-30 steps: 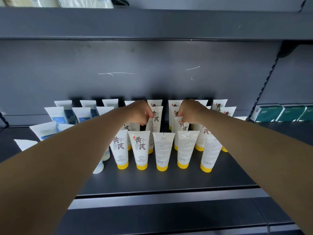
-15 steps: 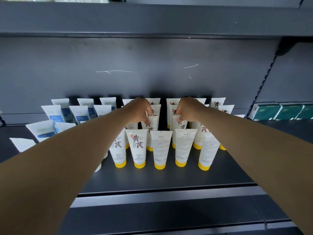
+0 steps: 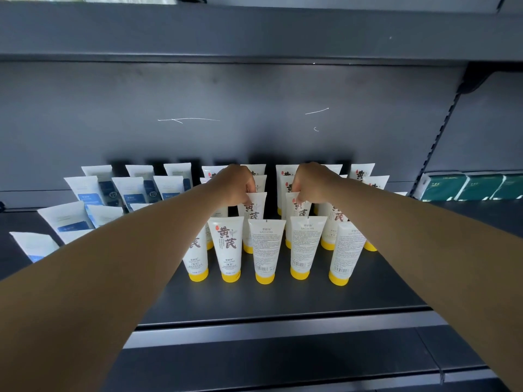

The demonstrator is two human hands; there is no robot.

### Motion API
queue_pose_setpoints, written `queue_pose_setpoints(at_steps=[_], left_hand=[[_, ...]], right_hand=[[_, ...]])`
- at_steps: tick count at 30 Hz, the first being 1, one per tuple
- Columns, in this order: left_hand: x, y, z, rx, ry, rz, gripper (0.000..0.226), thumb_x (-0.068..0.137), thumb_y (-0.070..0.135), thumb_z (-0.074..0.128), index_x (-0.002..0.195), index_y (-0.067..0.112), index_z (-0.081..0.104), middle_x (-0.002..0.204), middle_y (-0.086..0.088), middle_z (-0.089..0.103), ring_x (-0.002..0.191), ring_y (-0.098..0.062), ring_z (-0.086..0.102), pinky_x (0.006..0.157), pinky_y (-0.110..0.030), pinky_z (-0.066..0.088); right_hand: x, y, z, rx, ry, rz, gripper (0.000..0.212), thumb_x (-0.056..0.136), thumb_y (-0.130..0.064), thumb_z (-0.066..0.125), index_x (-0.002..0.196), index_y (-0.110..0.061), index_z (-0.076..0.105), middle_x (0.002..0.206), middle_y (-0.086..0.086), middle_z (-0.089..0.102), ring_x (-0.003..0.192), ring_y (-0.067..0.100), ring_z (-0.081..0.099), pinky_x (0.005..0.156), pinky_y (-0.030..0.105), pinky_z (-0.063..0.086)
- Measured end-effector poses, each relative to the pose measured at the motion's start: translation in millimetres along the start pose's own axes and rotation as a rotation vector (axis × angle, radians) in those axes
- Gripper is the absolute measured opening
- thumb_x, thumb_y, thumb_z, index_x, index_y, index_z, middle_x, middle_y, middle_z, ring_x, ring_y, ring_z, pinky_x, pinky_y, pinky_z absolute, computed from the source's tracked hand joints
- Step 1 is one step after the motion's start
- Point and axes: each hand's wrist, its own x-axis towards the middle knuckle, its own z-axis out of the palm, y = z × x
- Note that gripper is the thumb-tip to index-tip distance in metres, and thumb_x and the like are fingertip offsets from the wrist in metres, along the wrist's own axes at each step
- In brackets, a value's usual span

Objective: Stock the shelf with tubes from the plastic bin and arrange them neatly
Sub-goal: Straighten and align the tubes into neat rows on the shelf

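At frame centre, the left hand [image 3: 233,185] and right hand [image 3: 311,181] are each pinching, it seems, a yellow-capped tube's [image 3: 254,210] crimped top on the shelf [image 3: 283,301]. Light, soft tubes are probably tipping easily; gripping the stiff crimp is suiting them.

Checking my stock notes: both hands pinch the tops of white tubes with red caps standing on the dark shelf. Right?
Not quite. The head view shows yellow caps, not red. The left hand and right hand do pinch white tubes standing on the dark shelf.
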Motion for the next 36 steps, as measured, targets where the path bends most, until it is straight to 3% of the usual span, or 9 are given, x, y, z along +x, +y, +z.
queue_pose_setpoints(at_steps=[2, 6, 11, 14, 17, 19, 21, 24, 36], left_hand=[[-1.4, 0.0, 1.8, -0.017, 0.019, -0.006, 0.032, 0.078, 0.012, 0.074, 0.109, 0.008, 0.069, 0.111, -0.006, 0.068, 0.099, -0.022, 0.062, 0.083, -0.026, 0.045], [-5.0, 0.1, 4.9, -0.062, 0.044, -0.035, 0.033, 0.078, 0.012, 0.073, 0.110, 0.007, 0.069, 0.114, -0.007, 0.067, 0.101, -0.022, 0.062, 0.087, -0.027, 0.046], [-6.0, 0.8, 7.0, -0.053, 0.053, -0.029, 0.030, 0.079, 0.011, 0.072, 0.109, 0.008, 0.070, 0.112, -0.008, 0.068, 0.100, -0.023, 0.063, 0.087, -0.029, 0.047], [-6.4, -0.1, 6.0, -0.040, 0.052, -0.018, 0.030, 0.079, 0.010, 0.072, 0.109, 0.007, 0.070, 0.112, -0.009, 0.068, 0.100, -0.024, 0.063, 0.087, -0.030, 0.047], [-6.7, -0.8, 5.9, -0.041, 0.061, -0.015, 0.031, 0.079, 0.010, 0.072, 0.110, 0.007, 0.069, 0.113, -0.009, 0.068, 0.101, -0.023, 0.063, 0.089, -0.030, 0.048], [-7.9, 0.1, 5.2, -0.042, 0.056, -0.016, 0.032, 0.079, 0.011, 0.072, 0.110, 0.008, 0.068, 0.113, -0.008, 0.067, 0.101, -0.023, 0.063, 0.088, -0.028, 0.047], [-9.5, 0.6, 2.0, -0.050, 0.037, -0.026, 0.037, 0.077, 0.013, 0.075, 0.113, 0.009, 0.067, 0.113, -0.007, 0.067, 0.102, -0.022, 0.063, 0.088, -0.028, 0.047], [-13.7, -0.6, -10.3, -0.120, 0.032, -0.047, 0.041, 0.074, 0.012, 0.077, 0.113, 0.009, 0.066, 0.109, -0.008, 0.068, 0.098, -0.023, 0.065, 0.088, -0.029, 0.048], [-82.8, -85.6, -72.4, -0.174, 0.178, -0.089, 0.027, 0.077, 0.010, 0.073, 0.104, 0.009, 0.071, 0.105, -0.008, 0.071, 0.097, -0.018, 0.063, 0.082, -0.018, 0.040]], right_hand=[[-1.1, 0.5, 0.3, 0.005, 0.006, -0.006, 0.003, 0.082, -0.011, 0.071, 0.082, -0.008, 0.070, 0.060, -0.009, 0.043, 0.076, 0.020, 0.049, 0.069, 0.025, 0.036], [-1.8, -0.7, 1.3, 0.006, 0.018, -0.024, 0.019, 0.081, -0.010, 0.071, 0.099, -0.002, 0.071, 0.058, -0.011, 0.040, 0.075, 0.018, 0.046, 0.051, 0.020, 0.029], [-0.3, 0.6, 1.0, -0.031, 0.022, -0.035, 0.017, 0.082, -0.010, 0.071, 0.097, -0.003, 0.072, 0.059, -0.010, 0.043, 0.075, 0.018, 0.048, 0.063, 0.023, 0.036], [-1.1, 0.5, 0.6, -0.033, 0.015, -0.016, 0.010, 0.082, -0.011, 0.071, 0.072, -0.011, 0.068, 0.059, -0.009, 0.043, 0.063, 0.015, 0.045, 0.059, 0.021, 0.035], [0.9, 2.1, 1.6, -0.023, -0.001, -0.023, 0.046, 0.082, -0.012, 0.071, 0.049, -0.021, 0.039, 0.054, -0.007, 0.036, 0.050, 0.008, 0.033, 0.049, 0.021, 0.025], [-1.0, 1.8, -0.3, -0.041, -0.001, -0.020, 0.036, 0.082, -0.014, 0.071, 0.053, -0.013, 0.050, 0.056, -0.004, 0.043, 0.055, 0.013, 0.042, 0.054, 0.022, 0.032], [-3.7, 1.8, -5.0, -0.072, -0.005, -0.058, 0.017, 0.083, -0.017, 0.069, 0.077, -0.002, 0.068, 0.073, 0.005, 0.061, 0.076, 0.022, 0.058, 0.071, 0.027, 0.046], [-8.0, 2.2, -15.1, -0.117, 0.032, -0.103, 0.022, 0.085, -0.016, 0.064, 0.099, -0.001, 0.071, 0.104, 0.013, 0.068, 0.100, 0.028, 0.061, 0.089, 0.038, 0.049], [-49.3, -95.6, -27.6, 0.147, 0.181, -0.089, 0.023, 0.083, -0.014, 0.069, 0.106, -0.013, 0.072, 0.113, 0.001, 0.068, 0.106, 0.018, 0.061, 0.087, 0.023, 0.042]])
